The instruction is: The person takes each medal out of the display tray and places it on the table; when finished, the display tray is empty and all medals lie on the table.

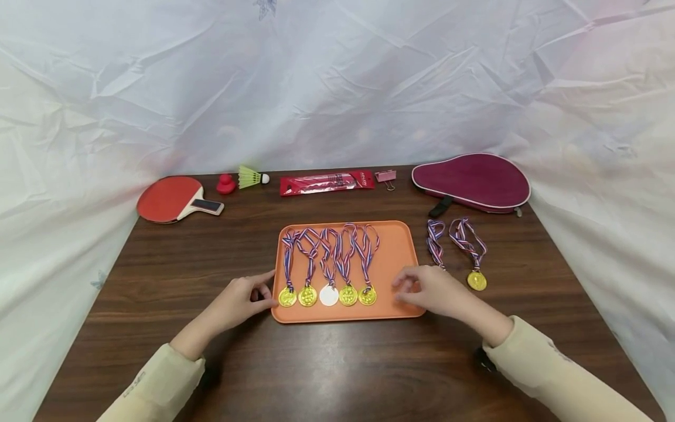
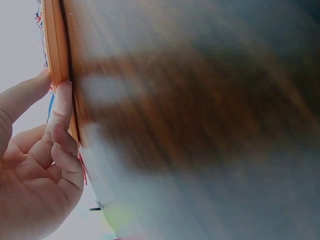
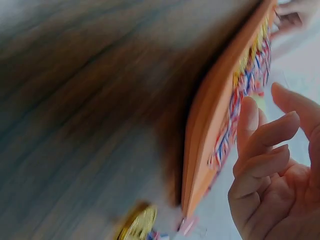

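An orange tray lies on the table with several ribboned medals in a row. One medal is silver-white; the others, such as the gold medal at the left end, are gold. My left hand pinches the tray's left rim between thumb and finger; the left wrist view shows the fingertips against the rim. Above the tray's right part hovers my right hand, fingers loosely bent and holding nothing. Right of the tray lie another gold medal and a ribbon whose lower end my right hand hides.
Along the back of the table lie a red table tennis bat, a red rubber duck, a yellow shuttlecock, a red packet, a pink binder clip and a maroon bat case. White cloth hangs behind.
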Motion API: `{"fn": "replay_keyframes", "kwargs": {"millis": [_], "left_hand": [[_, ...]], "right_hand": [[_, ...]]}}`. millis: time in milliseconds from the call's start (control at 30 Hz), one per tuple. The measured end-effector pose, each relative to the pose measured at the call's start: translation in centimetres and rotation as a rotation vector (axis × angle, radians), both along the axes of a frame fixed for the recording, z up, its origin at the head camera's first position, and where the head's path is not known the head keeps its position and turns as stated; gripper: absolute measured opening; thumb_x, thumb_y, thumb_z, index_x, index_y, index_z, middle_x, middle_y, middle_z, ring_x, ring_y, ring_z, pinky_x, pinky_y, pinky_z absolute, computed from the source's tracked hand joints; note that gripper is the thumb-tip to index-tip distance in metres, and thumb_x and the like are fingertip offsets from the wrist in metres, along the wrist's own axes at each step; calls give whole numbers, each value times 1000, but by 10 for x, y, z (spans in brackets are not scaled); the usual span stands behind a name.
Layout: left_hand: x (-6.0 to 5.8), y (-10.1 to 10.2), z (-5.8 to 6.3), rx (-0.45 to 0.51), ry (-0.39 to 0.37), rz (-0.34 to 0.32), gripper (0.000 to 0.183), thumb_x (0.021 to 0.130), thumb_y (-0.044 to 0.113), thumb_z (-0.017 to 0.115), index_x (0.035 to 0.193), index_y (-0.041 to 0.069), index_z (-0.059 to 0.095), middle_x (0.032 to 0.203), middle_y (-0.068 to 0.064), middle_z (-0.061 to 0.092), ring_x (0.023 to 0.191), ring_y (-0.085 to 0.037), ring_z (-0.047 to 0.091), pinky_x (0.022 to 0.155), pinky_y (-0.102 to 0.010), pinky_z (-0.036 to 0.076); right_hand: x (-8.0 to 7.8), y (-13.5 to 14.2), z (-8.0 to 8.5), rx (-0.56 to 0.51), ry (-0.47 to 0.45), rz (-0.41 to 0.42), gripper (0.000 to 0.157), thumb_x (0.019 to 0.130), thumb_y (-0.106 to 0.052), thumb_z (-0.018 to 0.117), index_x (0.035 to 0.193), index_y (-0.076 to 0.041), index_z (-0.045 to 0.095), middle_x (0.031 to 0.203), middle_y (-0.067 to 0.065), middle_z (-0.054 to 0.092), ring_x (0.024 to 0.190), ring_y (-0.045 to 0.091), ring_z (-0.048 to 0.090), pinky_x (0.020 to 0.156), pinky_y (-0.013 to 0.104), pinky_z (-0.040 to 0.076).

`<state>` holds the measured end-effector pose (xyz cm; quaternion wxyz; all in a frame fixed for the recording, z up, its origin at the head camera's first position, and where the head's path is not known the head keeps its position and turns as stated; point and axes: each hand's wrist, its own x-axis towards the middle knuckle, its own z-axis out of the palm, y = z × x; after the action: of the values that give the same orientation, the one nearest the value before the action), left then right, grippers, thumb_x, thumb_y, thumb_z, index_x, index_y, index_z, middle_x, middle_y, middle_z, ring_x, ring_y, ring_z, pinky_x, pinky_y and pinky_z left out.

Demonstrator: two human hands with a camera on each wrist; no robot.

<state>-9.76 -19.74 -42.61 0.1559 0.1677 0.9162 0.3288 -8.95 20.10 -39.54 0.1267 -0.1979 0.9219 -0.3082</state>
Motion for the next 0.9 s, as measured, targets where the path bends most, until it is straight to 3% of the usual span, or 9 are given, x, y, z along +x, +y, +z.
{"fn": "replay_keyframes", "kwargs": {"millis": [167,500,900], "left_hand": [[-1,1,1,0,7,-5,66,76,27,72,131,5,45,69,10,55,58,-12,45,48,-24,36],[-1,1,3,-6,9,-9,65,76,27,71,131,4,45,69,10,55,58,-12,45,48,-24,35],[0,1,1,-17,4,-6,66,76,28,71,131,5,44,70,10,55,57,-12,45,47,-23,36]], "right_hand": [[-5,-18,-8,9,-59,14,20,75,-31,72,89,-20,63,69,-14,56,62,6,52,58,26,43],[-15,-38,-12,45,-99,-51,28,69,-38,75,83,-17,62,65,-9,56,58,8,52,55,28,43],[-20,-50,-15,169,-82,-79,40,61,-49,76,79,-18,59,60,-6,52,52,10,47,49,28,37]]}}
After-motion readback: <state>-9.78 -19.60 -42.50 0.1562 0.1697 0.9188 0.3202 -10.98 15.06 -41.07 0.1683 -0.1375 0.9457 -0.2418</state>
